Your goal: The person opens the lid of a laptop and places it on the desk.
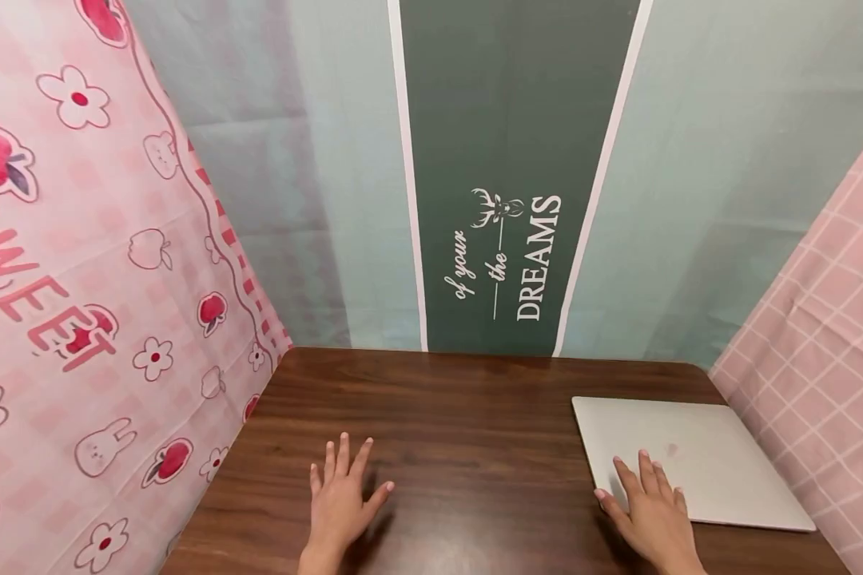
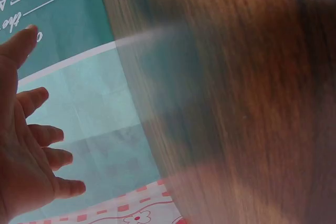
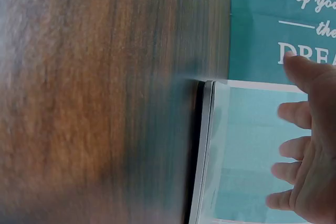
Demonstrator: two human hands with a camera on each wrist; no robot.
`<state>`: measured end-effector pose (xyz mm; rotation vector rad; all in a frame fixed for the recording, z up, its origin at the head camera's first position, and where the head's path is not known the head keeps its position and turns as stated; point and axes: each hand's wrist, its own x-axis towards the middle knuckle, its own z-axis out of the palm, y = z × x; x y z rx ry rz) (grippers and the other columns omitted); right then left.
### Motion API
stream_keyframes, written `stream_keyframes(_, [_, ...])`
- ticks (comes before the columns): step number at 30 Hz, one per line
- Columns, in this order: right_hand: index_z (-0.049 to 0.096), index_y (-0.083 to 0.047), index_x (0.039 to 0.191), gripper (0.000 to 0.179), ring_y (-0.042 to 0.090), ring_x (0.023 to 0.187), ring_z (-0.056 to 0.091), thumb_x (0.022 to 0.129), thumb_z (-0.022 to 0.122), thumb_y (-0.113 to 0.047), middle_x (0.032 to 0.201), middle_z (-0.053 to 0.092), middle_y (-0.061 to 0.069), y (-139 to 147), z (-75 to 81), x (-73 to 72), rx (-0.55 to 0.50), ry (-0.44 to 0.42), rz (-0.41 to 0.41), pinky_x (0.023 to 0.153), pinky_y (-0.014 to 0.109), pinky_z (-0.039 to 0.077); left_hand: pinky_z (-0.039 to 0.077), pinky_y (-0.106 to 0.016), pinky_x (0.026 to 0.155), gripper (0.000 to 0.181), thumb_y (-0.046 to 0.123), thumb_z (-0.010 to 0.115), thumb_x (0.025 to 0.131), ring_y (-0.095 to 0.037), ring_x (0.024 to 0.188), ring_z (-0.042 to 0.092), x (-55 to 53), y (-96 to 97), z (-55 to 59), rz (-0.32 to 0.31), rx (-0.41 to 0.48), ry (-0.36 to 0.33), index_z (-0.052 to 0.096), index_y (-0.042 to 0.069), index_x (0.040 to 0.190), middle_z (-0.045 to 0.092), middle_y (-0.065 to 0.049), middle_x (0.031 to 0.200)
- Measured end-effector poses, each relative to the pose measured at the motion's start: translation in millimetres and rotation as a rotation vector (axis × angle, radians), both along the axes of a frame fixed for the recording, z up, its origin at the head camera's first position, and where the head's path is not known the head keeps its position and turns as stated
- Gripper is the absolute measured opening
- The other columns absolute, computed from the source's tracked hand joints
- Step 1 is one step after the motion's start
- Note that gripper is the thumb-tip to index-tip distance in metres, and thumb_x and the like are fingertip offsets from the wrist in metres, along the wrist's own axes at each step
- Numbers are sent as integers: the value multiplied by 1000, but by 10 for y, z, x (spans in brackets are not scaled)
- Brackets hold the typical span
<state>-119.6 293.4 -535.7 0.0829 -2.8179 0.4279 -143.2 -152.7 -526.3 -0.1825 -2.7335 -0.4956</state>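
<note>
A closed silver laptop [image 1: 719, 455] lies flat on the right side of the brown wooden table [image 1: 460, 447]. My right hand [image 1: 653, 511] hovers over the laptop's near left corner with fingers spread. In the right wrist view the laptop's thin edge [image 3: 202, 150] shows below the right hand [image 3: 315, 145], apart from it. My left hand [image 1: 341, 503] is above the left part of the table, fingers straight and spread, holding nothing. The left wrist view shows the left hand [image 2: 26, 135] raised off the wood.
Behind the table hangs a green cloth [image 1: 503, 120] with white lettering. A pink cloth [image 1: 115, 319] with apples and flowers borders the left side, and a pink checked cloth [image 1: 827, 343] the right, close to the laptop.
</note>
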Motion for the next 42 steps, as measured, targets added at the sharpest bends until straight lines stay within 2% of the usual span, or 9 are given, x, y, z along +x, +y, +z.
stream_keyframes(6, [58, 3, 116, 54, 58, 102, 44, 76, 74, -29, 123, 40, 42, 28, 11, -28, 22, 102, 15, 72, 68, 37, 33, -65, 87, 60, 41, 73, 75, -48, 117, 42, -57, -26, 9, -13, -18, 26, 59, 7, 122, 42, -30, 133])
stream_keyframes(12, [61, 4, 110, 49, 56, 93, 51, 72, 77, -23, 117, 47, 40, 101, 44, -49, 41, 114, 29, 63, 63, 42, 40, -62, 83, 54, 33, 76, 73, -46, 110, 50, -74, 47, 28, -26, 6, 17, 62, 5, 116, 51, -28, 124])
stream_keyframes(19, [62, 6, 109, 47, 55, 91, 52, 72, 77, -18, 113, 51, 38, 169, 18, -25, -8, 118, 51, 65, 62, 42, 42, -59, 80, 49, 31, 76, 74, -42, 107, 53, -15, 249, -5, -60, 87, -40, 63, 5, 115, 54, -24, 122])
stream_keyframes(25, [61, 7, 110, 45, 58, 94, 48, 74, 76, -17, 115, 47, 40, 239, 3, 16, -72, 88, 19, 68, 65, 40, 44, -58, 76, 48, 31, 76, 75, -41, 105, 54, 32, 416, -52, -109, 126, -70, 63, 6, 114, 54, -23, 121])
stream_keyframes(35, [60, 8, 110, 45, 60, 96, 46, 77, 74, -19, 116, 44, 42, 329, -5, 18, -85, 36, 0, 70, 66, 38, 45, -55, 75, 46, 31, 75, 75, -37, 106, 54, 13, 635, -125, -166, 128, -95, 63, 7, 113, 55, -21, 120])
stream_keyframes(42, [60, 7, 110, 45, 62, 94, 45, 78, 73, -22, 116, 43, 44, 401, -40, 19, -77, 0, -3, 71, 67, 38, 42, -62, 77, 46, 31, 74, 75, -38, 107, 54, -10, 761, -151, -177, 124, -128, 64, 8, 113, 54, -21, 122])
